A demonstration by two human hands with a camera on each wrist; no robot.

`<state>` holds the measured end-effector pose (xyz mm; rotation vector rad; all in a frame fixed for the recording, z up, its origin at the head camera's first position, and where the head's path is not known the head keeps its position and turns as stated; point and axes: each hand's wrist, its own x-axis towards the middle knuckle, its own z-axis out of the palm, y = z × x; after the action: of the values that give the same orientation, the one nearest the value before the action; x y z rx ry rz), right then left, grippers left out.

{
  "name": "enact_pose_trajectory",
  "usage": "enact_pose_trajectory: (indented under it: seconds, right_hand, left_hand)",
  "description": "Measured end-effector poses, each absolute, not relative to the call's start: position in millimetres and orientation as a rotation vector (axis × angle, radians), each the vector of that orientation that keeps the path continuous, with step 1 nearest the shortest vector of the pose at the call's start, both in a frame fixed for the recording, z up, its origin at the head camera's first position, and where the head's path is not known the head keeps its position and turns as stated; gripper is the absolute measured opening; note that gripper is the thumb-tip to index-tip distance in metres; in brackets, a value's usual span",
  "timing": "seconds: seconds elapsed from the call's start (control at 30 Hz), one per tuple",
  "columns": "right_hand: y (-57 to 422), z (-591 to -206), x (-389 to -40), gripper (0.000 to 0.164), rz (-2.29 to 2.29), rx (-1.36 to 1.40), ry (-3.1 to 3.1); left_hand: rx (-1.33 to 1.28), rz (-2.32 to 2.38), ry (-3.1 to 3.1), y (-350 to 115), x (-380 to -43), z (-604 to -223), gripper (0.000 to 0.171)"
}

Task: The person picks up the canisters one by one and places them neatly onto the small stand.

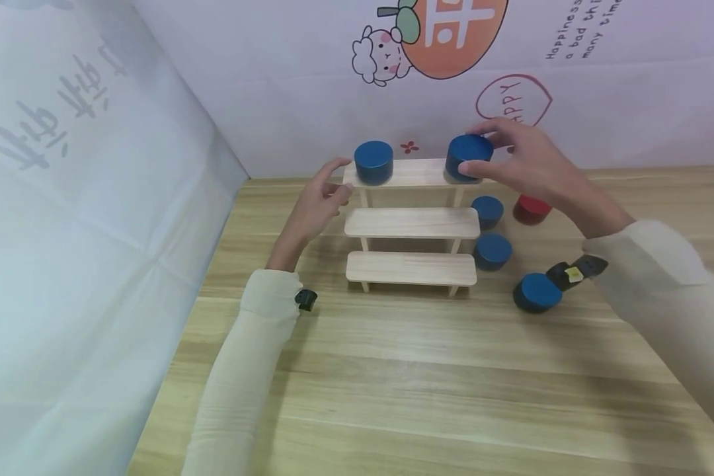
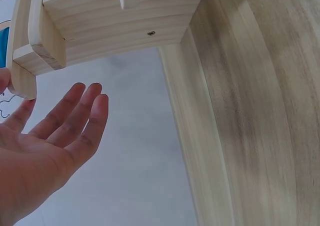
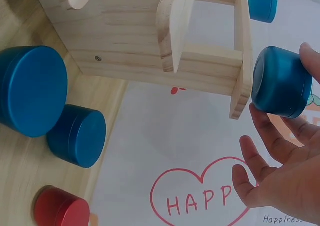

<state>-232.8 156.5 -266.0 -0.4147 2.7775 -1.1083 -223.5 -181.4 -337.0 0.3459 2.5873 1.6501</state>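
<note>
My right hand (image 1: 526, 157) holds a round blue tin (image 1: 469, 150) at the right end of the wooden three-tier shelf's (image 1: 412, 223) top board. In the right wrist view, the thumb and fingers of that hand (image 3: 287, 158) are around the tin (image 3: 282, 81), whose base is at the board. A second blue tin (image 1: 373, 162) stands on the same board's left end. My left hand (image 1: 315, 210) is at that end, thumb and index finger by the board's corners. The left wrist view shows its other fingers (image 2: 90, 123) loosely extended, apart from the shelf.
Right of the shelf, several more blue tins (image 1: 492, 252) and a red tin (image 1: 532, 209) stand on the wood-grain table (image 1: 393, 377). A printed white sheet (image 1: 297, 99) rises behind the shelf; another white surface (image 1: 95, 231) lies to the left.
</note>
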Motion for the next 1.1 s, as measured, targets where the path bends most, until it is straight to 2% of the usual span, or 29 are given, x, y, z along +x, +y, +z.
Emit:
enact_pose_trajectory:
  seconds: [1.1]
  right_hand:
    - [135, -270, -247, 0.082, -1.034, -0.524, 2.793]
  left_hand:
    - [0.283, 1.661, 2.564, -179, -221, -333, 0.05]
